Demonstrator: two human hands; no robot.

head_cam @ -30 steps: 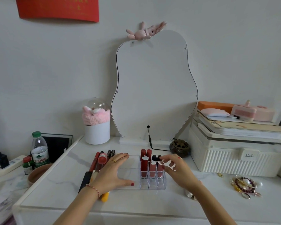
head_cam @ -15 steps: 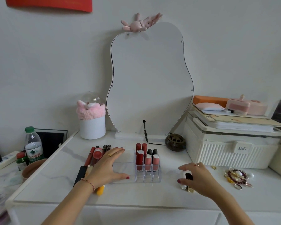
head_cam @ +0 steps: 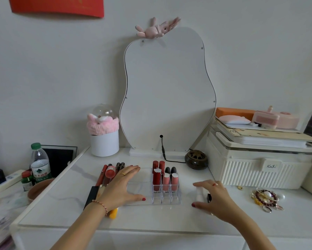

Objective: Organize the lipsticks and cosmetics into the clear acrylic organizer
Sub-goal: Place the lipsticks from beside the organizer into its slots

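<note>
A clear acrylic organizer [head_cam: 167, 200] stands mid-table, with several red, pink and black lipsticks [head_cam: 165, 178] upright in its rear slots and the front slots bare. My left hand [head_cam: 122, 187] lies flat and spread on the organizer's low left tray. My right hand [head_cam: 214, 197] is to the right of the organizer, its fingers curled around a white tube [head_cam: 199, 193] and a small black item [head_cam: 208, 197] on the table. A row of long red and dark cosmetics [head_cam: 109, 173] lies left of my left hand, with a yellow item [head_cam: 113, 213] under my wrist.
A curved mirror [head_cam: 167, 91] leans at the back with a cable and a dark round burner [head_cam: 196, 159]. A white ribbed storage box [head_cam: 259, 166] stands right, beaded bracelets [head_cam: 266, 197] in front of it. White cylinder [head_cam: 104, 143], water bottle [head_cam: 40, 164] and a bowl [head_cam: 36, 191] sit left.
My right hand left the lipsticks in the organizer, moved right and down to the table, and closed around the white tube. My left hand stayed on the tray.
</note>
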